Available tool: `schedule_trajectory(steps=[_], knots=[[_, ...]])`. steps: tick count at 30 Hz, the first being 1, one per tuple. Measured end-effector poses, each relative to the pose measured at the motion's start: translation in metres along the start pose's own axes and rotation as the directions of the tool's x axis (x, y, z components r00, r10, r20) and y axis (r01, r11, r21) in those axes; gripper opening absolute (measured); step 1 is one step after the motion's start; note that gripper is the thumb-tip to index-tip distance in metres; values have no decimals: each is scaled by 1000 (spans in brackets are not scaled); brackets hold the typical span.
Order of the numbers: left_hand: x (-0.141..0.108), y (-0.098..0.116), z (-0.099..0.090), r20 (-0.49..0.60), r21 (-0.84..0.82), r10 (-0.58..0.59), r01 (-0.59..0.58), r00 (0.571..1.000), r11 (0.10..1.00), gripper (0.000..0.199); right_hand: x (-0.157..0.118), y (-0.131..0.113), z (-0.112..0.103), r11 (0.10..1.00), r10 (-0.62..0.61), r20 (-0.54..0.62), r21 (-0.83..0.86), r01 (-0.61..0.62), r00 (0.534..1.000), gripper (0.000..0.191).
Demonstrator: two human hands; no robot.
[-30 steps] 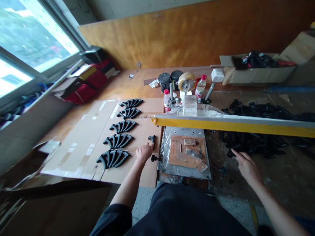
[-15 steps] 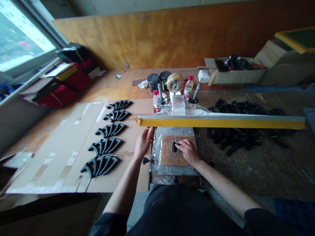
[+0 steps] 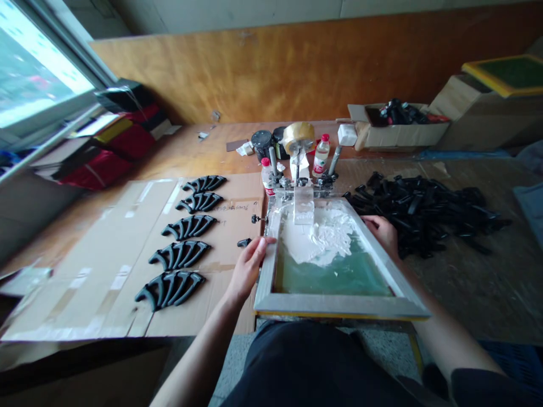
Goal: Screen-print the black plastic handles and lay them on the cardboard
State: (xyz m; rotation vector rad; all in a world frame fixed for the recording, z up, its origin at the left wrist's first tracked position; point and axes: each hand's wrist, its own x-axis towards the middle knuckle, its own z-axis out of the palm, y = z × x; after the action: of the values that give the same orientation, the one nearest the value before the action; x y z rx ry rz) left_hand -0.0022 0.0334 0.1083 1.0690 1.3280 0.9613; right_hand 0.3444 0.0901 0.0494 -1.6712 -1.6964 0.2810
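A wooden screen frame (image 3: 339, 306) lies in front of the person, with its wide side running left to right. Its far end sits in metal clamps (image 3: 301, 182), and its near bar reaches out toward the person's body. Green mesh (image 3: 335, 278) fills the frame, and a thick heap of white paste (image 3: 323, 240) covers the far part of it.

The left hand (image 3: 248, 268) comes in from the near left. Its grip is closed around the left bar, with the fingers pointing right. The right hand (image 3: 380, 233) reaches across to the right bar, and its fingers curl over the top of it. Both arms stretch forward, and the bars keep the hands well apart.

To the left, a small black piece (image 3: 244, 242) sits just beside the left hand on a sheet of cardboard (image 3: 127, 257). Past it, five black fan-shaped parts (image 3: 189, 227) lie in a row from near to far. To the right, a big pile of black parts (image 3: 418, 215) sits close to the frame's far right corner. Behind the clamps stand a roll of tape (image 3: 299, 137) and a water bottle (image 3: 321, 156).
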Motion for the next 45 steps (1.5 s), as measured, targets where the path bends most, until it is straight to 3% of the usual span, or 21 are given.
schedule_trajectory(steps=[3,7,10,13,15,18,20,22,23,26,27,28,31,33,35,39,41,43,45], knots=[[-7,-46,3,-19,124,-60,62,998,990,56,19,-30,7,996,-94,-73,-4,94,993,30],[2,-86,12,-95,294,-68,93,993,951,64,31,-90,47,930,-316,162,-141,339,935,61],[9,-98,12,-83,370,-54,81,995,925,61,27,-110,69,899,-281,376,-219,379,883,36],[12,-104,9,-50,386,-49,65,998,920,61,3,-107,74,881,-262,512,-220,420,818,7],[13,-106,7,-36,386,-54,64,998,920,61,-18,-99,66,841,-358,555,-156,517,750,16],[12,-107,7,-36,400,-50,61,998,915,60,-40,-88,46,743,-544,603,24,668,584,26],[11,-107,7,-46,410,-45,60,998,910,60,-41,-85,34,699,-600,641,129,703,479,27],[11,-106,7,-60,420,-40,62,997,905,60,-34,-87,30,704,-593,670,161,692,448,26],[11,-106,7,-64,426,-39,62,997,902,60,-31,-88,31,724,-574,666,142,675,476,26],[11,-107,7,-65,432,-40,64,997,899,60,-32,-91,42,774,-530,574,27,632,624,26],[11,-107,7,-64,430,-43,66,997,900,60,-37,-90,45,772,-538,542,10,635,645,26],[11,-107,7,-64,427,-46,69,997,902,60,-43,-89,47,764,-554,524,9,646,647,27],[11,-106,7,-64,420,-63,84,996,904,60,-58,-83,44,736,-602,539,86,672,590,24],[10,-104,7,-65,416,-70,91,995,905,60,-53,-87,41,759,-584,549,110,641,597,17],[9,-98,6,-56,403,-64,81,996,912,62,-33,-98,43,817,-524,517,81,571,677,16],[1,-72,4,-27,301,-43,49,999,952,68,27,-116,45,909,-381,389,-6,416,839,48],[-5,-51,3,-39,212,-26,34,999,977,64,54,-104,32,944,-302,303,-40,329,904,50],[-7,-28,4,-56,109,-2,8,998,994,60,69,-77,10,982,-172,152,-51,182,973,39],[-4,-4,6,-60,-5,44,-44,997,999,60,69,-44,-9,999,-12,16,-51,13,1000,30]])
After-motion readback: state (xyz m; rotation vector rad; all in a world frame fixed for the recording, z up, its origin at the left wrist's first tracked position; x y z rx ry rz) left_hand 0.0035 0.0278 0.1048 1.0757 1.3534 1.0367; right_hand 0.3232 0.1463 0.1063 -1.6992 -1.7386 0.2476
